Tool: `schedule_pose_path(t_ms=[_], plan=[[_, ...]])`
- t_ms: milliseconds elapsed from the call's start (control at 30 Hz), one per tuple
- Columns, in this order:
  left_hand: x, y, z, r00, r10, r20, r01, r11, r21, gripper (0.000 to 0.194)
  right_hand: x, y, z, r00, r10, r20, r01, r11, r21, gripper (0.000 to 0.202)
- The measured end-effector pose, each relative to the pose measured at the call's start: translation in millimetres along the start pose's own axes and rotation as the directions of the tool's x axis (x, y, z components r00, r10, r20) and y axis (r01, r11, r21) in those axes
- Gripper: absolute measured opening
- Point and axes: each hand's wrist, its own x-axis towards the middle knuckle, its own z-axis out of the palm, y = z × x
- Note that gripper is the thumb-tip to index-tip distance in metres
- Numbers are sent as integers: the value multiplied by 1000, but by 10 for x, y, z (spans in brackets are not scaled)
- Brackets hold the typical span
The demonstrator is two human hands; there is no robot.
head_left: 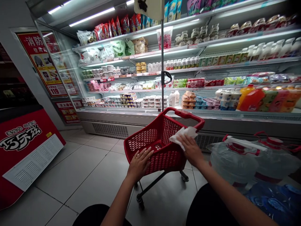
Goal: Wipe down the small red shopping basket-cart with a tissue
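Note:
A small red plastic shopping cart (pixel 150 138) stands upright on the floor in front of me, with its basket open at the top. My left hand (pixel 140 161) rests on the near rim, fingers stretched out over the edge and holding nothing. Under my right hand (pixel 189 146) is a crumpled white wipe (pixel 176 135), pressed onto the rim near the handle end. The red handle (pixel 185 113) rises just beyond that hand. A dark pole (pixel 162 56) with a black loop stands up from the cart. The wipe and hand cover part of the rim.
An open refrigerated shelf unit (pixel 141 117) full of dairy goods and drinks runs behind the cart. Large water bottles (pixel 235 157) stand close on my right. A red freezer (pixel 28 144) is at left. Grey floor tiles (pixel 80 169) surround the cart's wheels.

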Motion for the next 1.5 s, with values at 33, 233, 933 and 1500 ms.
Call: schedule_pose_path(t_ms=[33,233,933,1500], plan=[[-3,-8,-5,1000,2,2,-2,1000,1,66,-17,-121,18,998,-62,34,60,998,32,75],[-33,-62,-58,999,8,33,-8,1000,0,63,22,171,-102,978,-181,103,179,983,33,73],[-40,-39,-51,1000,24,11,-23,1000,-11,64,56,187,-94,964,-262,45,262,965,12,75],[-60,15,-41,1000,23,-21,-24,1000,-18,66,309,748,-193,986,-164,29,166,980,-105,66]])
